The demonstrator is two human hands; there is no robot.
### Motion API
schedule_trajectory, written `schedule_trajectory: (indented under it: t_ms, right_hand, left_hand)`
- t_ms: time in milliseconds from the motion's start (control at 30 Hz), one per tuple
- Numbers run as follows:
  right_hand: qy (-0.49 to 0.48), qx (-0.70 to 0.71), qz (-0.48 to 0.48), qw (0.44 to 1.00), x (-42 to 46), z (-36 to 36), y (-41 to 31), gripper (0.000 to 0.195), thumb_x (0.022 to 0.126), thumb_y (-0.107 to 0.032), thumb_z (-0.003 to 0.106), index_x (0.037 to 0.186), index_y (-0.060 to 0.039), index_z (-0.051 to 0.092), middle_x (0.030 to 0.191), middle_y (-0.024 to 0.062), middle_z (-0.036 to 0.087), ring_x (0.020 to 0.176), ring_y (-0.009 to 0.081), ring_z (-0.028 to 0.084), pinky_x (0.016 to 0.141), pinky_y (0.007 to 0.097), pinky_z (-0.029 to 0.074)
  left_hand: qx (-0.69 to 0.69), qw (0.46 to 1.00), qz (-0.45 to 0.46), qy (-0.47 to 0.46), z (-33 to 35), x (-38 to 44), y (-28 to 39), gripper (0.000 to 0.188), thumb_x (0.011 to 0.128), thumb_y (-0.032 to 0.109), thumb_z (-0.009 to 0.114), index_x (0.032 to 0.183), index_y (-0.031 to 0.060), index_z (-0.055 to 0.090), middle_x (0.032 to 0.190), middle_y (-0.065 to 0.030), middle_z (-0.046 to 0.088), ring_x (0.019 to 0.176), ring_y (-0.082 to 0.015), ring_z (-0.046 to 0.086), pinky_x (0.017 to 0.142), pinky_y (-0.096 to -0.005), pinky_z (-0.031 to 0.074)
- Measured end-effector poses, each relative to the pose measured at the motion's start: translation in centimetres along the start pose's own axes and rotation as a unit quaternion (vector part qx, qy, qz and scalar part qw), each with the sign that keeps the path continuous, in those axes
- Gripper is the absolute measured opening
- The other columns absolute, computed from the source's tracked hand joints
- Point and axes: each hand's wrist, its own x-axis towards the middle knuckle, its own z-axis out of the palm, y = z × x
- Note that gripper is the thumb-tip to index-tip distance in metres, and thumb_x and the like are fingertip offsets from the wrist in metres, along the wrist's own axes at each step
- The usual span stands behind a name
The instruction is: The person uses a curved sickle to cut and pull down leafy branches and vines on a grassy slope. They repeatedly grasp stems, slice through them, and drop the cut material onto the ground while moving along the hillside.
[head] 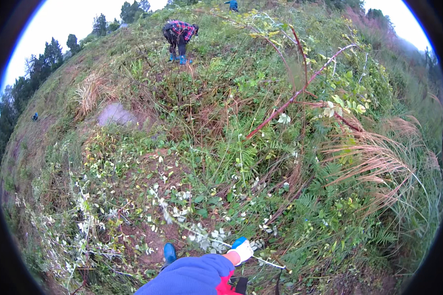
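My left hand (pixel 242 250), in a white glove with blue coating, is closed around a pale leafy stem (pixel 216 241). From the fist the stem stretches up and to the left, with whitish leaves along it. Its bare lower end (pixel 269 263) sticks out to the right, close to a short brown stub (pixel 288 271) with a pale tip. A blue sleeve (pixel 188 274) covers my left arm, with a red and black piece of clothing or gear (pixel 230 285) beside it. My right hand is out of view. Low plants and fallen leaves surround the fist.
A blue boot (pixel 169 253) stands on bare soil (pixel 151 236). Pale-leaved brambles (pixel 85 228) spread at left. A thick reddish cane (pixel 277 111) arches at upper right above ferns and plumed grass (pixel 380 162). Upslope, a person (pixel 181 31) in plaid bends down; another (pixel 233 5) is farther off.
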Motion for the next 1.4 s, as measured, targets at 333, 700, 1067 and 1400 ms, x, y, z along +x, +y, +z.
schedule_trajectory:
  t_ms: [333, 700, 1067, 1400]
  right_hand:
    - [0.071, -0.010, -0.013, 0.997, -5.7, 1.8, 6.4, 0.022, 0.088, -0.022, 0.042, 0.104, -0.0089, 0.050, 0.051, -0.0073, 0.035, 0.035, 0.0056, 0.033, 0.031, 0.0199, 0.025]
    - [-0.054, -0.185, 0.006, 0.981, -8.0, 7.6, 8.4, 0.020, 0.086, -0.028, 0.044, 0.099, -0.0156, 0.054, 0.060, -0.0080, 0.046, 0.044, 0.0057, 0.042, 0.036, 0.0188, 0.032]
    - [-0.308, -0.142, 0.145, 0.929, -4.0, 16.2, 11.8, 0.027, 0.089, -0.029, 0.039, 0.092, -0.0053, 0.052, 0.048, -0.0070, 0.033, 0.035, 0.0064, 0.030, 0.034, 0.0227, 0.026]
    - [-0.329, -0.218, 0.180, 0.901, -4.0, 22.3, 14.2, 0.032, 0.091, -0.030, 0.034, 0.091, -0.0019, 0.049, 0.045, -0.0071, 0.035, 0.033, 0.0073, 0.029, 0.034, 0.0240, 0.026]
  left_hand:
    - [0.021, 0.994, -0.099, 0.029, -4.5, -6.7, -5.0, 0.012, 0.065, 0.015, 0.053, 0.057, 0.0133, 0.062, 0.058, -0.0051, 0.059, 0.059, -0.0205, 0.059, 0.056, -0.0350, 0.041]
    - [0.008, 0.875, -0.368, 0.315, -25.4, -23.6, -20.0, 0.010, 0.057, 0.018, 0.057, 0.053, 0.0095, 0.058, 0.057, -0.0133, 0.055, 0.058, -0.0286, 0.057, 0.055, -0.0381, 0.045]
    - [0.319, 0.593, -0.363, 0.644, -46.2, -56.4, -19.3, 0.013, 0.064, 0.007, 0.063, 0.076, 0.0057, 0.058, 0.063, -0.0091, 0.048, 0.058, -0.0246, 0.047, 0.054, -0.0357, 0.038]
    - [0.581, 0.532, -0.523, 0.325, -42.3, -74.9, -11.1, 0.037, 0.065, 0.012, 0.064, 0.101, 0.0079, 0.054, 0.106, -0.0069, 0.055, 0.108, -0.0228, 0.047, 0.095, -0.0386, 0.034]
